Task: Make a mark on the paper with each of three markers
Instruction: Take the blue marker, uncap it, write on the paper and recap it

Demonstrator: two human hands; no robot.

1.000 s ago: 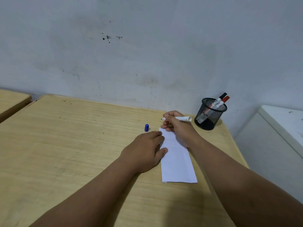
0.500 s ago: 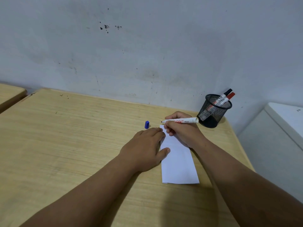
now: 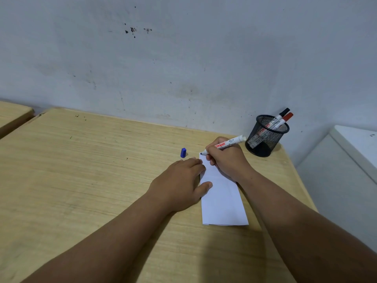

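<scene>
Two hands work over one folded paper (image 3: 223, 203) lying on the wooden desk (image 3: 81, 170). The left hand (image 3: 179, 184) lies flat with fingers spread, gripping nothing, and presses the paper's left edge, evidently to stop it sliding under the stroke. The right hand (image 3: 226, 160) is closed in a writing grip around an uncapped marker (image 3: 230, 142), tip at the paper's far left corner; no mark is visible yet. Just beyond, a blue cap (image 3: 183, 152) stands on the desk, set within reach, presumably for recapping. Farthest, a mesh holder (image 3: 265, 137) keeps the black-capped marker (image 3: 282, 114) and red-capped marker (image 3: 285, 118), both apparently unused.
</scene>
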